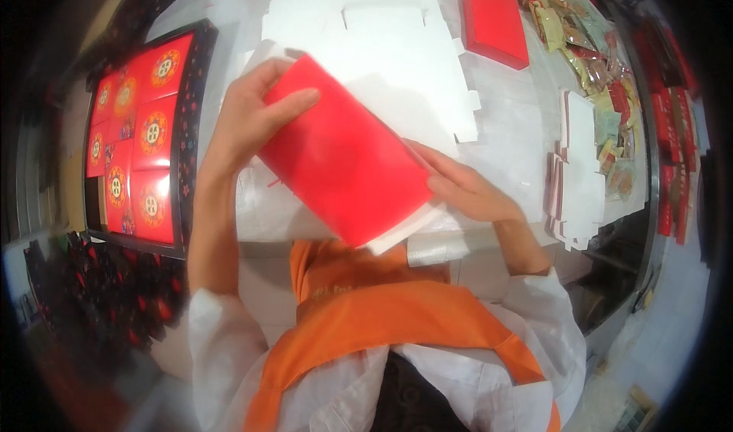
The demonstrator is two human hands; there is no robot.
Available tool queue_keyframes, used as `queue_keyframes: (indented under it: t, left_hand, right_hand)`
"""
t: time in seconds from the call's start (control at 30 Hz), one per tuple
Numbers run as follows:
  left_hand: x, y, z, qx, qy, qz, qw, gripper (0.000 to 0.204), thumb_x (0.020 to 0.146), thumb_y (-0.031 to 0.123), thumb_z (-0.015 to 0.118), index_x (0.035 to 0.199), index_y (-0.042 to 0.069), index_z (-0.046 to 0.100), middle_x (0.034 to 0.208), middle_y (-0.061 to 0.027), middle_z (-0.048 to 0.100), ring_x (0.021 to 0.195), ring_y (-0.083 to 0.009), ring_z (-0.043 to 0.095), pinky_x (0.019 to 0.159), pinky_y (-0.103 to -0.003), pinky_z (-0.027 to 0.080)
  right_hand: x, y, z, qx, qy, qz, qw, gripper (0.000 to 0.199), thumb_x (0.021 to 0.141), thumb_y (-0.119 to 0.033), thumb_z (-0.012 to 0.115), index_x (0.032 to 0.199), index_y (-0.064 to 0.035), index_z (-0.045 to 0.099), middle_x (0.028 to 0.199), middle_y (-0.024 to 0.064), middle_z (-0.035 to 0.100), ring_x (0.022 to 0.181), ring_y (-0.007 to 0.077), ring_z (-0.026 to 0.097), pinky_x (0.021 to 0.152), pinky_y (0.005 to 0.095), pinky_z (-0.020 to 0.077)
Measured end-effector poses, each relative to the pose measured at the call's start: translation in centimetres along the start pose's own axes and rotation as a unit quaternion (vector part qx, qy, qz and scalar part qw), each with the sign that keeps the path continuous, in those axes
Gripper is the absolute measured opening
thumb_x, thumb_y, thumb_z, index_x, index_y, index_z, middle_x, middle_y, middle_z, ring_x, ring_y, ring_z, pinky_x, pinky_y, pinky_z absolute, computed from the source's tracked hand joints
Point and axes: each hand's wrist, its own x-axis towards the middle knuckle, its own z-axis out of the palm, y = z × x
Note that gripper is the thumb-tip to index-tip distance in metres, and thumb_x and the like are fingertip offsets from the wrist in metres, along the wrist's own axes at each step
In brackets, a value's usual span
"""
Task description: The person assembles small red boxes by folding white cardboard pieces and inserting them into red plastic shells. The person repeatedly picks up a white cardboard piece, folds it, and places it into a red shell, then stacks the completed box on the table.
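Observation:
A red cardboard box (343, 153) is held tilted above the table's near edge, between my two hands. My left hand (256, 111) grips its upper left end, thumb lying across the red face. At the lower right, my right hand (466, 182) closes on the side edge, with some of its fingers hidden behind the box. A white flap (405, 230) sticks out from the box's lower end. Just beyond lie flat white unfolded box blanks (366, 39).
On the left stands a dark tray (187, 138) filled with red boxes bearing round emblems. Another red box (495, 24) lies at the back right. White folded blanks (576, 169) lean near a heap of small wrapped packets (592, 46) along the right side.

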Motion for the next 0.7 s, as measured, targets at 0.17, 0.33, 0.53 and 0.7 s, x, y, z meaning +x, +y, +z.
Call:
queue_keyframes:
  t: [0.17,0.33,0.53,0.7]
  left_hand:
    - [1.8,1.5,2.7,0.273,0.288,0.319,0.861,0.031,0.076,0.012,0.064,0.104,0.003,0.053,0.100,-0.0133,0.058,0.093,-0.0213,0.055,0.079,-0.030,0.045]
    - [-7.8,0.1,8.8,-0.112,0.136,0.274,0.945,0.024,0.075,-0.005,0.054,0.098,0.000,0.051,0.102,-0.0139,0.053,0.094,-0.0218,0.052,0.083,-0.032,0.041]
    - [-7.6,-0.4,13.1,-0.486,0.171,-0.070,0.854,0.034,0.087,0.005,0.047,0.120,0.004,0.039,0.119,-0.0087,0.045,0.112,-0.0215,0.045,0.100,-0.035,0.032]
    - [-5.5,-0.6,12.6,-0.567,0.188,-0.021,0.802,0.040,0.087,0.007,0.050,0.124,0.004,0.036,0.122,-0.0080,0.043,0.115,-0.0212,0.041,0.099,-0.035,0.032]
  right_hand:
    - [3.3,0.6,3.8,0.096,0.167,0.021,0.981,0.045,0.093,-0.020,0.036,0.133,-0.0010,0.030,0.126,0.0129,0.044,0.112,0.0156,0.044,0.092,0.0260,0.0351]
    - [5.6,0.3,4.4,0.116,0.296,-0.044,0.947,0.044,0.094,-0.021,0.031,0.133,0.0005,0.030,0.121,0.0156,0.047,0.109,0.0168,0.046,0.090,0.0255,0.0363]
    - [6.3,-0.1,5.8,-0.017,0.332,-0.128,0.934,0.046,0.094,-0.020,0.030,0.133,0.0031,0.027,0.127,0.0169,0.042,0.114,0.0204,0.043,0.095,0.0278,0.0324]
    - [5.2,-1.0,7.0,0.179,0.215,-0.111,0.954,0.048,0.094,-0.020,0.032,0.135,0.0030,0.022,0.133,0.0147,0.036,0.117,0.0189,0.039,0.095,0.0281,0.0328]
